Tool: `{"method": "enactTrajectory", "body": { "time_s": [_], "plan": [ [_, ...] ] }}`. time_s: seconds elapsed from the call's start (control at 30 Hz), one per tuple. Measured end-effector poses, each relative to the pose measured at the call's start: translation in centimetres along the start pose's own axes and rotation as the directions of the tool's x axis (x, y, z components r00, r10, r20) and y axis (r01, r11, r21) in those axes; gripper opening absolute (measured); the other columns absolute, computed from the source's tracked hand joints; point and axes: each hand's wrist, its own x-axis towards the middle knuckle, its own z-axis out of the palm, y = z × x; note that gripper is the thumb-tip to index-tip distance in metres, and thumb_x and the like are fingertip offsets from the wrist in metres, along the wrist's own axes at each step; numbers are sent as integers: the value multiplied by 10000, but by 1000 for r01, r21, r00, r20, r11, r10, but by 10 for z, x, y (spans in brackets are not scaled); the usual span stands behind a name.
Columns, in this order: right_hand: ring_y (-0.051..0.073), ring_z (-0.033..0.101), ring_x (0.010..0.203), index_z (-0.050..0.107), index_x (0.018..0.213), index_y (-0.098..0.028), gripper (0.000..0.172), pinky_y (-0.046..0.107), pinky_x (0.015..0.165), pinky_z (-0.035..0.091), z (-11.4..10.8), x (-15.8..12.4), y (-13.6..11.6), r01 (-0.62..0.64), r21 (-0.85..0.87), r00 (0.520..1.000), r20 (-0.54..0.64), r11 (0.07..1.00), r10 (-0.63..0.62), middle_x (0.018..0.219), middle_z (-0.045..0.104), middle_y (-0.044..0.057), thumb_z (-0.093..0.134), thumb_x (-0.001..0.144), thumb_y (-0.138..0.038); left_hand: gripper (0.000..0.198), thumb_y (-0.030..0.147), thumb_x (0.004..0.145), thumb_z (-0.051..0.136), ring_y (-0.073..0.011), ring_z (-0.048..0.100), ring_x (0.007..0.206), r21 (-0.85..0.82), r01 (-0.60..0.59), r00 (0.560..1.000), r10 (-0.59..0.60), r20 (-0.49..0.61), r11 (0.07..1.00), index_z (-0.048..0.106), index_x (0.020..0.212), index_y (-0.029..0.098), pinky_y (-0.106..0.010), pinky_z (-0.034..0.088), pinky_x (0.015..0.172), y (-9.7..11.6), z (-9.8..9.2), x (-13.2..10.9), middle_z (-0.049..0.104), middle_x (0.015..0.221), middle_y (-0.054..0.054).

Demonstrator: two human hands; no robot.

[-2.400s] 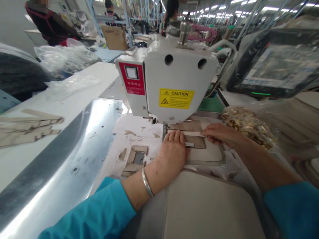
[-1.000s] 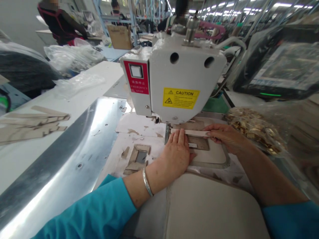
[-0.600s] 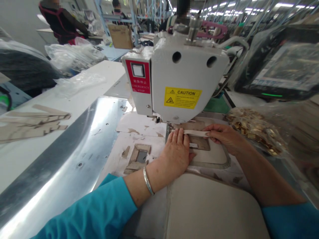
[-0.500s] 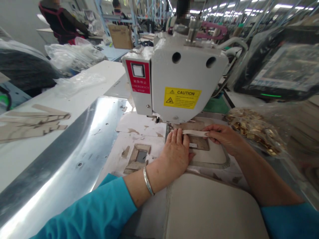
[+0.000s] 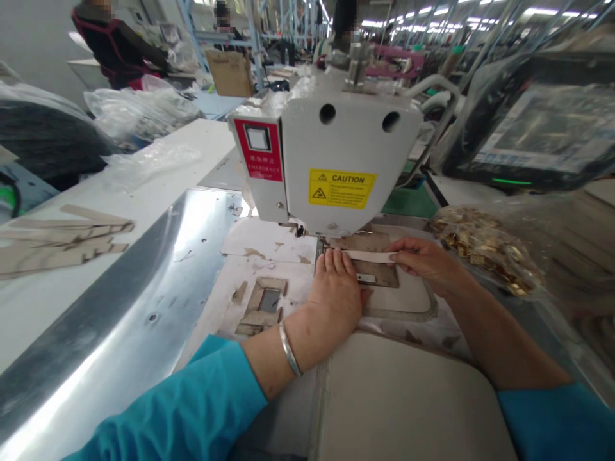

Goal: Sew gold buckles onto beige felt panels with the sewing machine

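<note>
Below the needle area of a sewing machine, my left hand lies flat, its fingers stretched out together over the near end of a narrow beige strip. My right hand pinches the strip's other end between thumb and fingers. Between both hands the strip runs nearly straight, above a brownish clamp plate. Under that plate is a beige rounded panel. Another large beige panel lies nearest me. What sits beneath my left palm is hidden.
Several loose beige strips lie on the white table at left. A plastic bag of gold-coloured metal pieces is at right, below a plastic-wrapped control screen. A small rectangular frame is left of my wrist. A person works behind.
The strip, slightly arched before, now looks flatter and straighter between my hands. Both hands keep their places on it. The whole view has shifted slightly.
</note>
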Motion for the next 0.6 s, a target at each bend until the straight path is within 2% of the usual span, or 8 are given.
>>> {"method": "enactTrajectory", "body": {
  "time_s": [0.13,0.3,0.4,0.5,0.6],
  "plan": [
    [96,431,520,628,825,-174,205,212,501,325,-1,-1,-2,-37,10,999,-36,999,37,544,500,-54,648,646,-272,743,474,932,537,-388,376,1387,-31,-24,1000,23,-20,999,390,1414,-72,-488,317,1130,-7,-2,-3,384,1472,-305],
    [106,477,479,526,739,-203,210,217,464,340,-7,3,4,-71,-86,994,-86,994,64,514,527,-43,706,677,-293,710,510,955,477,-316,339,1423,-83,-172,985,169,-42,981,388,1439,-2,-432,271,1175,-27,-5,-5,366,1522,-219],
    [104,473,429,533,682,-202,226,219,440,340,-12,7,8,-80,-179,995,-78,981,67,452,517,-35,714,713,-334,698,517,966,447,-299,334,1428,-103,-238,971,234,-45,966,376,1451,20,-423,267,1178,-34,-4,0,354,1535,-197],
    [98,455,386,569,658,-198,210,218,423,335,-17,9,9,-74,-242,995,-77,968,57,415,516,-33,727,717,-323,682,515,969,442,-283,316,1439,-115,-288,957,284,-52,951,367,1463,52,-428,268,1179,-34,-2,7,350,1544,-174],
    [108,494,408,604,654,-192,175,220,433,362,-20,10,7,-81,-263,995,-79,961,62,439,552,-17,734,714,-292,651,500,977,432,-265,298,1449,-120,-335,942,332,-49,934,370,1467,75,-424,256,1185,-26,0,16,342,1551,-156]
  ]
}}
